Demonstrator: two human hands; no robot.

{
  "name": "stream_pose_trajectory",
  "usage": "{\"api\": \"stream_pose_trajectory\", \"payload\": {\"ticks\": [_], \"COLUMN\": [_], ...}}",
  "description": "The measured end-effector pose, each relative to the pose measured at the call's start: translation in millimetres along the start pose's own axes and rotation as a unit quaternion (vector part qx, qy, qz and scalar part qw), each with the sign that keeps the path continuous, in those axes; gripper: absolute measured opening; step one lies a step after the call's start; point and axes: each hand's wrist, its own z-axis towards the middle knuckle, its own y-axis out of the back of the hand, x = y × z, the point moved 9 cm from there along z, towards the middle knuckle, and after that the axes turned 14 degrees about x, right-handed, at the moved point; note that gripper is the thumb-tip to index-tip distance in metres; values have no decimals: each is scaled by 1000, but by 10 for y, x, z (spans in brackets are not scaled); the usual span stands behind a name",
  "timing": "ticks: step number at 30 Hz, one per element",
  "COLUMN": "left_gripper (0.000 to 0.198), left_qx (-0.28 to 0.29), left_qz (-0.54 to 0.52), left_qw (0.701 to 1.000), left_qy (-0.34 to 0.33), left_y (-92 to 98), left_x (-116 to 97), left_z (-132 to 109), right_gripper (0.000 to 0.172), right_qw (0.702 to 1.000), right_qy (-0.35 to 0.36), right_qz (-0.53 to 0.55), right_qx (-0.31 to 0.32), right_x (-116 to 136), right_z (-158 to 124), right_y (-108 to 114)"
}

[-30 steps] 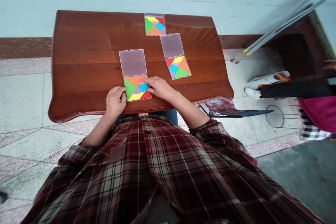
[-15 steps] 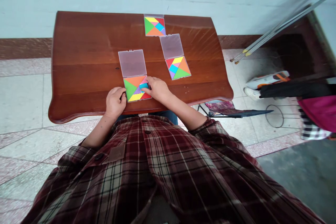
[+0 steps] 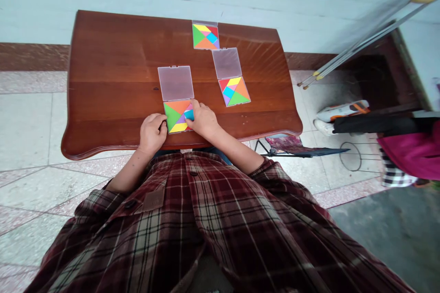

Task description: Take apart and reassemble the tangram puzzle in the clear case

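On the wooden table, an open tangram case (image 3: 166, 130) lies in front of me, its clear lid (image 3: 176, 83) folded back away from me. Green, orange, purple, yellow and other coloured pieces fill its tray. My left hand (image 3: 152, 132) rests at the tray's left edge, fingers curled and thumb against the rim. Over the right side is my right hand (image 3: 205, 121), with thumb and forefinger around a blue tangram piece (image 3: 189, 115). That hand covers part of the pink and red pieces.
A second open tangram case (image 3: 234, 91) with its pieces laid in lies to the right. A third tangram case (image 3: 205, 36) is at the far edge by the wall. Right of the table are a folding chair (image 3: 288, 145), crutches (image 3: 330, 66) and a person's leg (image 3: 357, 125).
My right thumb and forefinger have shifted slightly at the blue piece, which now shows less. My left hand stays at the tray's edge. The whole view has turned a little.
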Motion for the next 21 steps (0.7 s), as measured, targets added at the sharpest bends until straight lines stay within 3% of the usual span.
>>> {"api": "stream_pose_trajectory", "payload": {"ticks": [11, 16, 21], "left_gripper": [24, 24, 25], "left_qx": [-4, -8, -8], "left_qz": [4, 7, 2], "left_qw": [1000, 1000, 1000], "left_qy": [-3, -4, -6], "left_y": [9, 10, 12], "left_x": [-11, 0, -3], "left_z": [3, 4, 7], "right_gripper": [66, 65, 67], "right_qw": [1000, 999, 995], "right_qy": [-4, 38, 92], "right_qz": [15, 20, -5], "right_qx": [9, -9, 35], "right_x": [-46, -45, 31], "right_z": [18, 69, 74], "right_y": [-30, -8, 48]}}
